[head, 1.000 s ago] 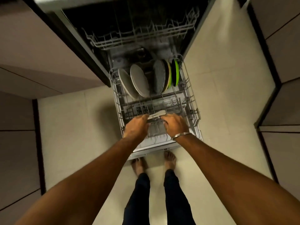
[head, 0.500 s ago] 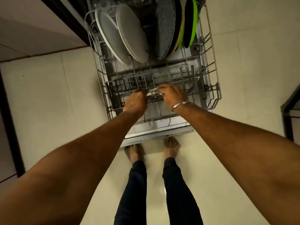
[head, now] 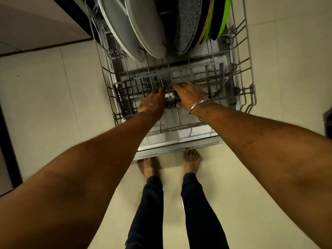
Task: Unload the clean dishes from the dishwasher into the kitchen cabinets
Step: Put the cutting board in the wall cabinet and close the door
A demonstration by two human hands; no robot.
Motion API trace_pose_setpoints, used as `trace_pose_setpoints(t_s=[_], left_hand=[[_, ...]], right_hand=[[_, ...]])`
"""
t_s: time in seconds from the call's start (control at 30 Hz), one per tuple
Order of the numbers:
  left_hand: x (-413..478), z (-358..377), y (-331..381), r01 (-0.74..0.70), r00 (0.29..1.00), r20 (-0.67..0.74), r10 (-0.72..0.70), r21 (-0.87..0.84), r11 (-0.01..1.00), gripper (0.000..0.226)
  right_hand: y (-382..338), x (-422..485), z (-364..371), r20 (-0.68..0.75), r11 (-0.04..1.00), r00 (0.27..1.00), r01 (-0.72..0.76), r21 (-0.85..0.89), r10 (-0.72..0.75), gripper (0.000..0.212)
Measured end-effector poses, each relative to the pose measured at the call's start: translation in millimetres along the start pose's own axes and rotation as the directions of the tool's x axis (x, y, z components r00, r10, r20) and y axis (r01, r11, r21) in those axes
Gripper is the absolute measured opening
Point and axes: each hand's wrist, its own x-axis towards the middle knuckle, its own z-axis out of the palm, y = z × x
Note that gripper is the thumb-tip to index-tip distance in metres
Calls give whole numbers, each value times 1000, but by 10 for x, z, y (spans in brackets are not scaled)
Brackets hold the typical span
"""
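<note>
The lower dishwasher rack (head: 249, 56) is pulled out over the open door (head: 176, 142). At its back stand two grey plates (head: 136, 31), a dark speckled plate (head: 188, 24) and a green-rimmed plate (head: 223, 17), all on edge. A dark grey cutlery basket (head: 133, 94) runs across the rack's front. My left hand (head: 152, 103) and my right hand (head: 190, 94), which has a metal bangle at the wrist, are both closed on the basket's middle handle (head: 170, 100). What the basket holds is hidden.
A beige cabinet front (head: 36, 24) stands at the left of the dishwasher. My bare feet (head: 149, 168) are on the pale tiled floor right against the door's edge. A dark object (head: 328, 123) shows at the right edge.
The view has dropped much closer to the rack, so the plates now fill the top. Both hands have stayed on the basket's handle, and the fingers have curled tighter around it.
</note>
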Motion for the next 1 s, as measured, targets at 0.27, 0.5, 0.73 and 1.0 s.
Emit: trace_pose_setpoints(t_s=[0.27,0.5,0.73,1.0], left_hand=[[38,74,-94,-49,998,-49,47,-40,998,53],[27,135,-132,-66,994,-93,64,-24,998,48],[-50,191,-61,14,997,-75,-10,56,998,56],[-46,91,10,-3,1000,-1,3,189,982,44]], right_hand=[[20,65,77,-62,999,998,-27,-43,25,46],[0,38,157,-96,982,995,-8,-189,-10,42],[-69,11,167,-65,972,997,-55,-230,41,29],[-111,17,153,-30,981,996,-83,-176,79,25]])
